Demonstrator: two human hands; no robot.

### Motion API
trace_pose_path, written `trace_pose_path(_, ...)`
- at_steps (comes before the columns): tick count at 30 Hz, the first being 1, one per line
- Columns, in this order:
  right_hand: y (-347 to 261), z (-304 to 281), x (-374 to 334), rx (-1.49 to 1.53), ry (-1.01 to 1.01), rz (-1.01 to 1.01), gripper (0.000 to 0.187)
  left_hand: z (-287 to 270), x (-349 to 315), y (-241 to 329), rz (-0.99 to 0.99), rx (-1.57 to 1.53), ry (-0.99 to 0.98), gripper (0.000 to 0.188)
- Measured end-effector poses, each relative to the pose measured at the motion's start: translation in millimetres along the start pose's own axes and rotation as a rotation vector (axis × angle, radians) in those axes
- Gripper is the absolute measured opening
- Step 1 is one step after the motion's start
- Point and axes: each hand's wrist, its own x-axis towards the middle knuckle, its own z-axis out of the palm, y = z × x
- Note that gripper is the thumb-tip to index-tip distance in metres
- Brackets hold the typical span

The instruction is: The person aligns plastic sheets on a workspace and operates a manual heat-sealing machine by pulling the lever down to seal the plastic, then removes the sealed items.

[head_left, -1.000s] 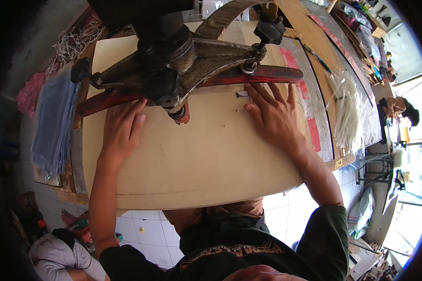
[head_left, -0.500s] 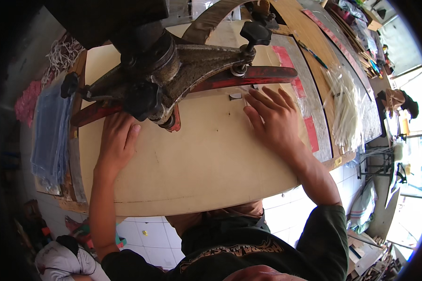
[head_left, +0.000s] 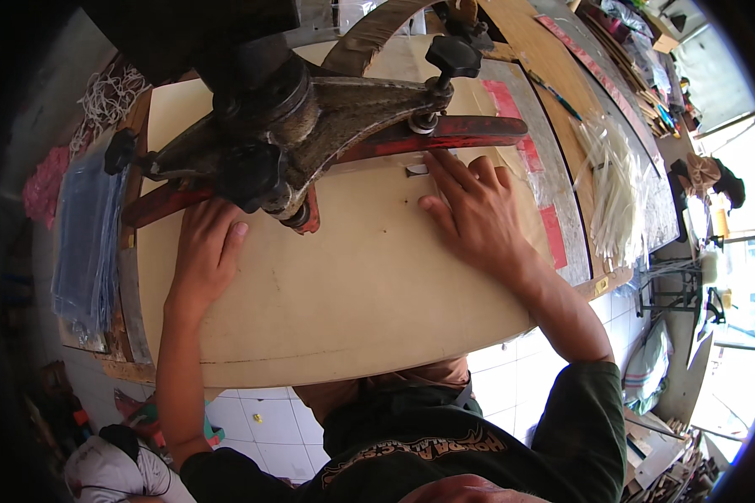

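Note:
A wide cream sheet [head_left: 310, 293] lies over the worktable in front of me. Above it hangs the dark metal head [head_left: 335, 117] of a press-like machine, with a worn red bar [head_left: 470, 132] below its arms. My left hand [head_left: 208, 251] rests on the sheet at the bar's left part, fingers stretched forward; their tips are hidden by the machine. Open too, my right hand [head_left: 482, 214] lies on the sheet below the bar's right part, thumb apart. Its index finger reaches the bar beside a small dark-and-white piece [head_left: 416, 169].
Blue-tinted clear plastic sheets [head_left: 84, 243] are stacked at the left, near white string [head_left: 113, 101]. To the right lie a bundle of clear strips [head_left: 617, 197], a pen [head_left: 555, 94] and red tape [head_left: 554, 235]. Another person [head_left: 117, 469] is at lower left.
My right hand has slid slightly left, its index finger stretching up to the red bar and the other fingers bending more. My left hand keeps its place on the sheet.

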Motion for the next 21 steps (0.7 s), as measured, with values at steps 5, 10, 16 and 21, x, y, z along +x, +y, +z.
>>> trace_pose_path(5, -2.4, 0.3, 1.4, -0.057, -0.003, 0.01, 0.054, 2.9, -6.5, -7.5, 0.0, 0.032, 0.034, 0.037)
trace_pose_path(10, 0.4, 4.9, 0.4, -0.087, 0.02, -0.003, 0.052, 0.3, -2.6, -0.2, 0.045, 0.131, 0.054, 0.041)
trace_pose_path(16, -6.2, 3.0, 2.3, -0.072, -0.007, 0.002, 0.049, 0.1, -8.3, -4.6, 0.03, 0.122, 0.03, 0.044)
trace_pose_path(21, -6.7, -2.1, 3.0, -0.097, -0.008, 0.0, 0.049, 2.8, -9.7, -4.7, 0.006, 0.136, 0.019, 0.046)
